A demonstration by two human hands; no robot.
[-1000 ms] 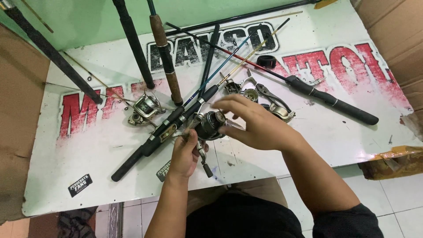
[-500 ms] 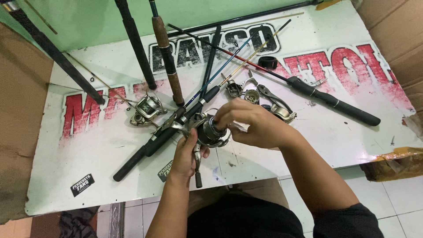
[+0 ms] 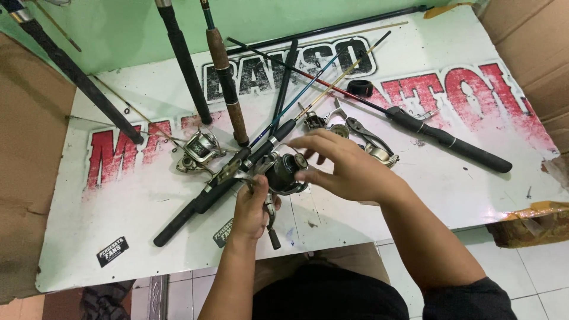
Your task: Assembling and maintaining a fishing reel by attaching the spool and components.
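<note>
**Reel held between both hands over the worktop**

Head view. A dark fishing reel [image 3: 283, 173] is held just above the white worktop [image 3: 474, 195], near its front edge and close to the middle. The left hand [image 3: 249, 207] is closed around the reel's stem from below, with the crank handle [image 3: 271, 228] hanging down beside the palm. The right hand [image 3: 349, 169] is laid over the reel from the right; its fingers [image 3: 311, 176] are pinched on the front of the spool, while the remaining fingers are spread loosely above it.

A black rod [image 3: 237, 172] lies slanted on the worktop, just behind the reel and touching or nearly touching it. A second, silver reel [image 3: 198, 151] rests to the left, apart from both hands. Pliers [image 3: 367, 139] and small metal parts lie just beyond the right hand. A short black-handled rod [image 3: 444, 139] lies well to the right.

For good control, the stem should be kept firmly clamped so that the body cannot rotate, and the spool face should be worked with the fingertips only. The reel is best kept low over the worktop, so that any loose part is caught there.
</note>
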